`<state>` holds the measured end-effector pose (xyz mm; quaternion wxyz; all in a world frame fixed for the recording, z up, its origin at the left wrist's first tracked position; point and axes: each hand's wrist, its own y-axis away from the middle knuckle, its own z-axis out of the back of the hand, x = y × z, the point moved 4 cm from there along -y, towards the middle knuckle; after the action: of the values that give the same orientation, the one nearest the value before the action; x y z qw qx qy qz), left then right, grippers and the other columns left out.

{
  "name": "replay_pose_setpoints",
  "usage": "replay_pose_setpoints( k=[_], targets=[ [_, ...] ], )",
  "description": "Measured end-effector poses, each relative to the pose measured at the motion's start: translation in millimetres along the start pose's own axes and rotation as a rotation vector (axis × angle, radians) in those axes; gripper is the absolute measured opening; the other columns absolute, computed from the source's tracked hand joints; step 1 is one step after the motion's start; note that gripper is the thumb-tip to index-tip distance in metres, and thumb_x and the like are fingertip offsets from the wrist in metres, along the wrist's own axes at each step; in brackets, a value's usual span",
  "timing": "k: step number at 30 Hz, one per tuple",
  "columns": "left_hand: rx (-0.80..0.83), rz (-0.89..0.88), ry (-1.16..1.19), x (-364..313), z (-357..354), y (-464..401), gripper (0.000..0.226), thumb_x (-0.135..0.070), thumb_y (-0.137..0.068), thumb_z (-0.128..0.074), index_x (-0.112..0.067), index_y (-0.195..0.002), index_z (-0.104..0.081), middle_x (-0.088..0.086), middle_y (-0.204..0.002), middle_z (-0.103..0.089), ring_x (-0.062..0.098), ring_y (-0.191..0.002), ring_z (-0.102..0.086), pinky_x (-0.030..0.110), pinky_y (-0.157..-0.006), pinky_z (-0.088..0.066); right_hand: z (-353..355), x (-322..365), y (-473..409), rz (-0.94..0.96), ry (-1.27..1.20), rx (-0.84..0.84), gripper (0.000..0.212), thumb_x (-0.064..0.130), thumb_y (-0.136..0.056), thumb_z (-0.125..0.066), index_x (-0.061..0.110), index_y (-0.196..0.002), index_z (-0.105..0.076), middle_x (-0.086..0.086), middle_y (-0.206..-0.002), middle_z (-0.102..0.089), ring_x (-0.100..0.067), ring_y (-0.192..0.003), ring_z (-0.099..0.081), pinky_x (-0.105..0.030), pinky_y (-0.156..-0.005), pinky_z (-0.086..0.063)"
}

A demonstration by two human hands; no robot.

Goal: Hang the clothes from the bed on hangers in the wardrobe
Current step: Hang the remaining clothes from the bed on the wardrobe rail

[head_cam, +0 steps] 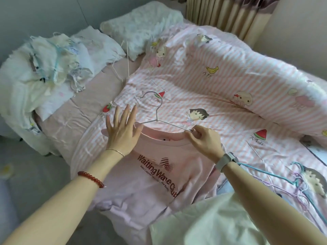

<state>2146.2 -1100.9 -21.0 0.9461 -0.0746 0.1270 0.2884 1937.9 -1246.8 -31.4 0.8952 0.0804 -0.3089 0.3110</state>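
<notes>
Right hand pinched pink shirt collar over white hanger; left hand lay flat, fingers spread.

Pale grey wall at far left, beige pleated curtain far right, grey floor near left.
</notes>
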Motion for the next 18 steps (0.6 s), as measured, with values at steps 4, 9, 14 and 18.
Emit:
replay_pose_setpoints(
  k=[4, 9, 14, 18],
  targets=[
    [0.180, 0.030, 0.214, 34.9, 52.4, 35.0, 0.053, -0.047, -0.093, -0.027, -0.011, -0.113, -0.059, 0.008, -0.117, -0.060, 0.029, -0.114, -0.052, 0.035, -0.093, -0.036, 3.7, 60.1, 9.6, 0.129, -0.124, 0.094, 0.050, 0.044, -0.078, -0.056, 0.017, -0.052, -0.023, 0.002, -0.046, -0.029, -0.020, -0.051, -0.032, -0.034, -0.050, -0.026],
    [0.188, 0.253, 0.380, 98.9, 94.9, 144.7, 0.031, -0.028, -0.093, -0.038, -0.028, -0.071, -0.060, 0.007, -0.090, -0.067, 0.029, -0.088, -0.058, 0.031, -0.074, -0.039, -34.8, 129.3, 47.0, 0.267, -0.160, 0.354, 0.049, 0.042, -0.081, -0.061, 0.016, -0.053, -0.029, 0.006, -0.051, -0.029, -0.012, -0.055, -0.027, -0.032, -0.052, -0.025],
    [0.073, 0.550, 0.483, 177.1, 123.2, 277.8, 0.033, -0.012, -0.095, -0.046, -0.011, -0.063, -0.056, 0.002, -0.076, -0.064, 0.002, -0.075, -0.057, 0.032, -0.079, -0.039, -107.1, 231.7, 104.8, 0.445, -0.186, 0.722, 0.048, 0.029, -0.087, -0.061, 0.019, -0.051, -0.031, 0.007, -0.051, -0.030, -0.010, -0.053, -0.029, -0.031, -0.053, -0.025],
    [-0.077, 0.725, 0.456, 224.6, 161.1, 388.6, 0.038, -0.012, -0.094, -0.048, -0.019, -0.056, -0.049, -0.005, -0.055, -0.050, -0.002, -0.050, -0.047, 0.014, -0.054, -0.033, -169.0, 318.6, 166.4, 0.559, -0.141, 1.032, 0.038, 0.032, -0.088, -0.059, 0.003, -0.063, -0.056, -0.003, -0.059, -0.046, -0.011, -0.059, -0.040, -0.031, -0.056, -0.033]
  ],
)
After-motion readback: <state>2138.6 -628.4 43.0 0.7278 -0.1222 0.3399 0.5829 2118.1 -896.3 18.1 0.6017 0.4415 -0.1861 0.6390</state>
